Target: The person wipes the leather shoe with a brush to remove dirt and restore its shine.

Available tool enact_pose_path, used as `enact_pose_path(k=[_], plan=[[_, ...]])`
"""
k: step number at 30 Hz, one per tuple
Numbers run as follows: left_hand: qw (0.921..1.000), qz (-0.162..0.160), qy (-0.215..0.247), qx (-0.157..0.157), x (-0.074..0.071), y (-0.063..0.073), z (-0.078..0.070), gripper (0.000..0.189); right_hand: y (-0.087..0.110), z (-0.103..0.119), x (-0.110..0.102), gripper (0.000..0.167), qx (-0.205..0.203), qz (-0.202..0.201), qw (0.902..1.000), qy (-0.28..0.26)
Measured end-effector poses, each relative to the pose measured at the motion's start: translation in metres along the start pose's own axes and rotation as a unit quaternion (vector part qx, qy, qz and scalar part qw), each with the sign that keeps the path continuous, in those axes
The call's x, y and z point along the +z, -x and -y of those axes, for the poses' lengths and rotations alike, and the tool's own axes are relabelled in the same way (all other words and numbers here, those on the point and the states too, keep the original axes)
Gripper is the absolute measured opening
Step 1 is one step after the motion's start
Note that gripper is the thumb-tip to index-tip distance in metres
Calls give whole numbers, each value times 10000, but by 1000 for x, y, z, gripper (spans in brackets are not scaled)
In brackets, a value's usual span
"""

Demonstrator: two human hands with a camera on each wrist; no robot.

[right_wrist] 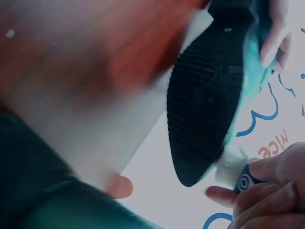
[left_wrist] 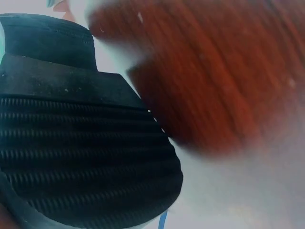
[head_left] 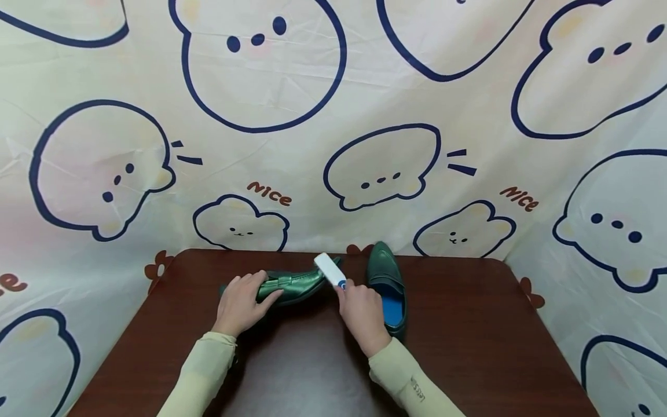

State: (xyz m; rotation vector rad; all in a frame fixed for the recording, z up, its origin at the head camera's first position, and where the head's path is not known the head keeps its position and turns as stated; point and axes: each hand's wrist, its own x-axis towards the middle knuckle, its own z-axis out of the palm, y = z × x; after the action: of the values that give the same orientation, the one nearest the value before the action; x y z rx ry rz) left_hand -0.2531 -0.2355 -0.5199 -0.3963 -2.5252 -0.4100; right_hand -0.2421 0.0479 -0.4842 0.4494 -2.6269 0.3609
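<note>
Left hand: the left hand is gripping the held shoe, its thumb lying along the near side and its other fingers reaching over the far side.
Held shoe: this shiny green shoe is sitting in the left hand, its toe pointing away from that hand toward the right one.
Sole: the dark, ridged sole is turning its face to both wrist cameras, below the left hand's grip; whether its edge is touching the desk, I cannot tell.
Right hand: the right hand is closing its fingers round the white tool.
White tool: it is sticking out ahead of the right hand, slanting toward the left, with a blue part bearing a white ring showing at the fingers; its white end is lying at the held shoe's toe, between the two hands.
Second shoe: the second green shoe is standing upright on the desk just right of the right hand, its toe pointing to the cloth and its blue insole showing.
Desk: dark brown wood is spreading beneath and around both hands.
Cloth: a pale cloth with navy cartoon outlines and the word "Nice" is hanging beyond both hands.
Sleeves: pale yellow sleeves are covering the arms behind both hands.
</note>
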Motion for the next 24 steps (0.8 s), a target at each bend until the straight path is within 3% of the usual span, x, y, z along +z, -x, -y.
enact_pose_path(k=[4,12,19,24], plan=[[10000,22,-49,54,-1,-1,1,39,-5,0,-6,33,11,46,10000,-25],[9999,119,-109,-32,-3,1,3,40,4,25,-8,34,-575,832,9911,-871],[9996,238,-114,-76,-3,-2,3,39,5,28,0,32,-607,629,9929,-802],[9996,256,-83,-99,0,-4,4,39,-2,7,0,33,-146,211,9994,-247]])
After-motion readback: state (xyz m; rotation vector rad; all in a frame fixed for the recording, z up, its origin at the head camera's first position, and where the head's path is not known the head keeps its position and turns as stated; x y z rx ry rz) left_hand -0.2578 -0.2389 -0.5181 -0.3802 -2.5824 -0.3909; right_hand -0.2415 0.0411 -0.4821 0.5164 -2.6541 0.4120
